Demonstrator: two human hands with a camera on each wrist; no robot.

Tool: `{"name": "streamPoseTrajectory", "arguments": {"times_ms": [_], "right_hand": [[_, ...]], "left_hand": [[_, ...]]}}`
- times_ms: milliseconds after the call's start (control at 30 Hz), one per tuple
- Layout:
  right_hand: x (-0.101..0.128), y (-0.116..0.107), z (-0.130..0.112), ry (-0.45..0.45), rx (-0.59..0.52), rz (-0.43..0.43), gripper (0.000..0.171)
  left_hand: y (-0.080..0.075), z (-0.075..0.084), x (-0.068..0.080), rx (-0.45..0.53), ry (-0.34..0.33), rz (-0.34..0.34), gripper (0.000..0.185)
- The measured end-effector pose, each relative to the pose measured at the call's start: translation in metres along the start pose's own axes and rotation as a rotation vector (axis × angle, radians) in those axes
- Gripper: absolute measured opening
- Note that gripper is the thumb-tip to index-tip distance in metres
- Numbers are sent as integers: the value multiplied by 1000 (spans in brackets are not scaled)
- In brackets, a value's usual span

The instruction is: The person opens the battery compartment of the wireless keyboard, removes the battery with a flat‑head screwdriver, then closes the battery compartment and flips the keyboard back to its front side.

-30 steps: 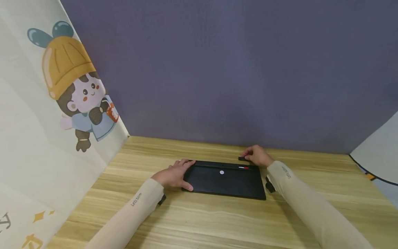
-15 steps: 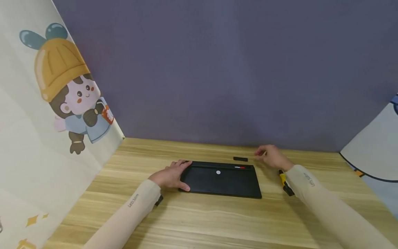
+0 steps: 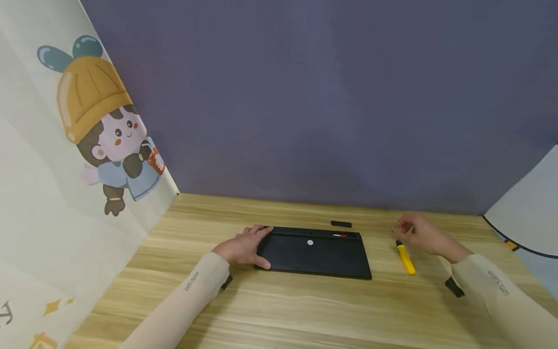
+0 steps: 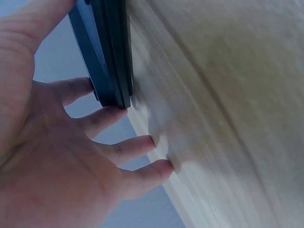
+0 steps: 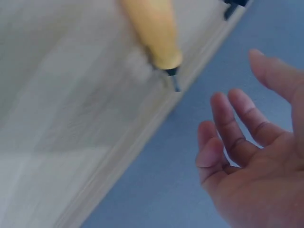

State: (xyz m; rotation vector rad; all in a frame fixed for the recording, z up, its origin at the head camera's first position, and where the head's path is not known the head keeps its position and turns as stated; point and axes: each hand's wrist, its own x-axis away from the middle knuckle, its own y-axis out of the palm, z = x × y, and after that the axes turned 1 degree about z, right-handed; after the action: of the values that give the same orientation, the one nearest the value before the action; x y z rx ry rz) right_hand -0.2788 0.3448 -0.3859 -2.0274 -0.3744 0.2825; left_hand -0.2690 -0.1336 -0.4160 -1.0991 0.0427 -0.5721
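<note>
A black keyboard [image 3: 318,254] lies underside up on the table, with a white round spot and a small red and white piece [image 3: 340,235] in its raised back strip. My left hand [image 3: 244,247] grips its left end, thumb at the front edge and fingers at the back; in the left wrist view its fingertips [image 4: 118,111] touch the keyboard's end and the tabletop. Behind the keyboard lies a small black strip, like a battery cover [image 3: 341,224]. My right hand [image 3: 420,235] is over the tip of a yellow-handled screwdriver [image 3: 406,260], fingers loosely bent and holding nothing.
The wood-grain table [image 3: 270,310] ends at a dark blue-grey backdrop [image 3: 305,121]. A pale printed panel [image 3: 56,218] with a cartoon figure rises on the left, and another pale panel [image 3: 532,208] stands on the right.
My right hand has let go of the small black strip, leaving it behind the keyboard, and has moved right to the screwdriver, which now shows in full. My left hand stays on the keyboard.
</note>
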Motion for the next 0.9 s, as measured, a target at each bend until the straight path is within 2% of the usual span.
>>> {"name": "streamPoseTrajectory", "arguments": {"times_ms": [167, 300, 533, 700, 800, 900], "right_hand": [[27, 9, 7, 41, 20, -19, 30], [40, 21, 8, 66, 27, -31, 33], [40, 30, 7, 102, 60, -11, 32], [40, 30, -1, 195, 74, -8, 30], [43, 28, -6, 250, 104, 28, 27], [45, 25, -9, 251, 134, 112, 23]], "left_hand": [[-1, 2, 0, -8, -7, 4, 102], [-1, 3, -1, -10, -7, -1, 102], [1, 1, -2, -11, -18, -5, 101], [1, 1, 0, -13, -20, 0, 102], [1, 2, 0, -9, -19, 0, 102], [1, 3, 0, -8, -17, -2, 102]]}}
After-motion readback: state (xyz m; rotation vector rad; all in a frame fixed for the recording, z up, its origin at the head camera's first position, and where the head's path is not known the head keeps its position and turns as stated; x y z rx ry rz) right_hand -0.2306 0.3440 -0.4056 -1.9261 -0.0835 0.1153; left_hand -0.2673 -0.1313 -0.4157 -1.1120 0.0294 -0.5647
